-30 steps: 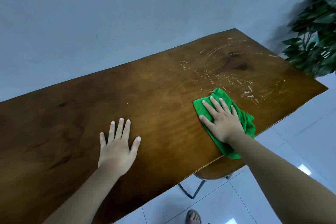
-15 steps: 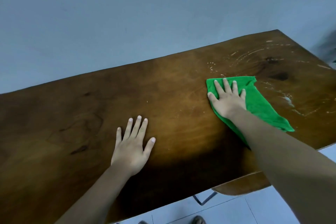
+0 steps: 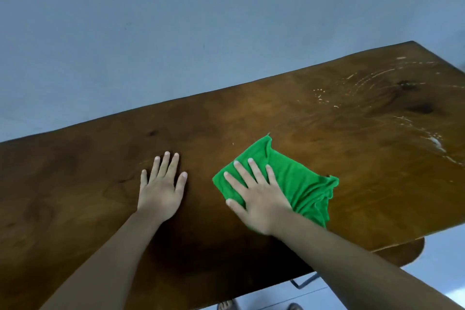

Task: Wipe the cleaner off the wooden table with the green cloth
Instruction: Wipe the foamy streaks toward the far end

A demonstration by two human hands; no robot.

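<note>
Right hand [image 3: 260, 205] flat, fingers straight and spread, palm pressing the green cloth [image 3: 303, 184] onto the counter [image 3: 239, 118], near side, right of centre. Left hand [image 3: 161, 192] flat and spread on bare wood just to the left, holding nothing. Cloth: bright green, plush, rumpled at its right end. Judged light, soft, limp — likely to bunch unless kept under a flat palm. White cleaner [image 3: 434, 142] streaks lie far right, well apart from the cloth.
</note>
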